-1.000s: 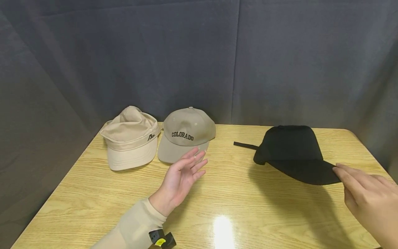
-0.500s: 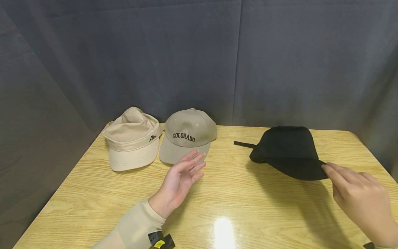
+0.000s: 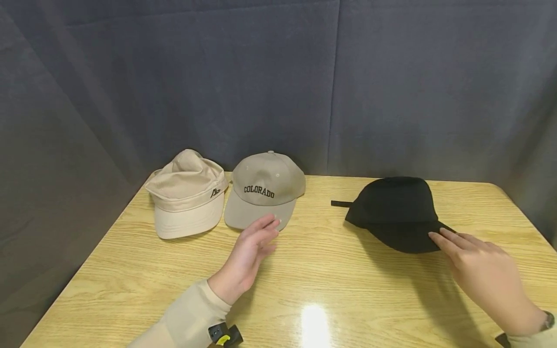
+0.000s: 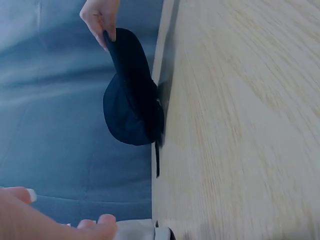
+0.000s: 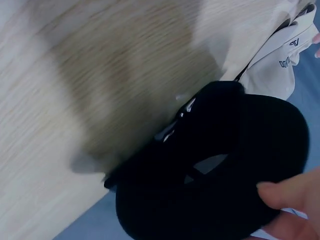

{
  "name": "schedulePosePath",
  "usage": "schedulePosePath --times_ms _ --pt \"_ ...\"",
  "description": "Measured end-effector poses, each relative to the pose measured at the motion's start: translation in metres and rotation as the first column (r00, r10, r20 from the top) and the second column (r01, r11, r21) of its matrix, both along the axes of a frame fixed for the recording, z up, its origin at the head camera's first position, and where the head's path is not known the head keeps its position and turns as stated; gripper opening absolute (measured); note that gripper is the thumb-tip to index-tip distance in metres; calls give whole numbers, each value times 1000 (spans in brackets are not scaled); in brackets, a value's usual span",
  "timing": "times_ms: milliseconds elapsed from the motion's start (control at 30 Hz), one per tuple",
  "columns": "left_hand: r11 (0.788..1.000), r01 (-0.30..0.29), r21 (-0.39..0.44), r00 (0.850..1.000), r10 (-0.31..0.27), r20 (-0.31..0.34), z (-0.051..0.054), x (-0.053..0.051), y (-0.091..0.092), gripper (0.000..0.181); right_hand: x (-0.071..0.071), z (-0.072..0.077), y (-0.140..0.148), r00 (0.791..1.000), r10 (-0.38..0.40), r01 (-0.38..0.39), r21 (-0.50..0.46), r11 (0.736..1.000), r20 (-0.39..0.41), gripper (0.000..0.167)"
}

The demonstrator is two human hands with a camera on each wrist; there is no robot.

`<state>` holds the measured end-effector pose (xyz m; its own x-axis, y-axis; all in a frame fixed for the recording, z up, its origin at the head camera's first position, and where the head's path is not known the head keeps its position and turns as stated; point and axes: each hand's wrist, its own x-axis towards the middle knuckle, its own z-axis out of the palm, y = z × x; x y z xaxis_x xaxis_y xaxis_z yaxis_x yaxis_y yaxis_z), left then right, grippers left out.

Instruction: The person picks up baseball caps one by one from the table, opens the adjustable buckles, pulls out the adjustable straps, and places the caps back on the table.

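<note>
My right hand (image 3: 485,273) pinches the brim of a black cap (image 3: 393,200) on the right side of the table. In the right wrist view the thumb (image 5: 282,192) lies on the underside of the brim (image 5: 200,210). The brim is raised off the wood, while the cap's back edge is at or close to the tabletop; a thin strap (image 3: 341,203) points left. My left hand (image 3: 243,256) hovers with fingers extended, holding nothing, in front of a grey-beige COLORADO cap (image 3: 270,179). Its fingertips overlap that cap's brim in the head view; whether they touch cannot be told.
A cream cap (image 3: 187,183) with a dark logo stands left of the COLORADO cap, close beside it. Both are at the back of the wooden table (image 3: 330,266). A dark grey curtain (image 3: 278,87) hangs behind the table's back edge.
My right hand and the black cap have moved left, and the hand now reaches further over the brim. My left hand has turned slightly, its fingers closer together. The other caps stay put.
</note>
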<state>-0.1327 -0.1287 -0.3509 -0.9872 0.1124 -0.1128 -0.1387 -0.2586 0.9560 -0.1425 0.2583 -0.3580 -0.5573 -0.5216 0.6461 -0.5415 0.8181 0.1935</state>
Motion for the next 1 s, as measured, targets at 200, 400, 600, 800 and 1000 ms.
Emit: schedulePosePath --times_ms 200,400,600,800,1000 --pt "997 -8 -82 1000 9 12 -6 -1 -3 60 -3 -6 -3 989 -60 55 44 998 134 45" --pt "989 -2 -147 1000 4 11 -8 -2 -5 60 -9 -13 -5 980 -32 25 36 999 195 33" --pt "957 7 -292 1000 -7 1 -10 -4 -8 56 -13 -19 -8 976 -22 13 41 999 218 61" --pt "919 -14 -395 999 -1 -38 -13 -8 -12 56 -13 -21 -14 944 -81 60 75 995 321 41" --pt "886 -23 -464 998 -7 -64 -16 -13 -16 56 -15 -22 -18 909 -121 91 94 991 399 39"
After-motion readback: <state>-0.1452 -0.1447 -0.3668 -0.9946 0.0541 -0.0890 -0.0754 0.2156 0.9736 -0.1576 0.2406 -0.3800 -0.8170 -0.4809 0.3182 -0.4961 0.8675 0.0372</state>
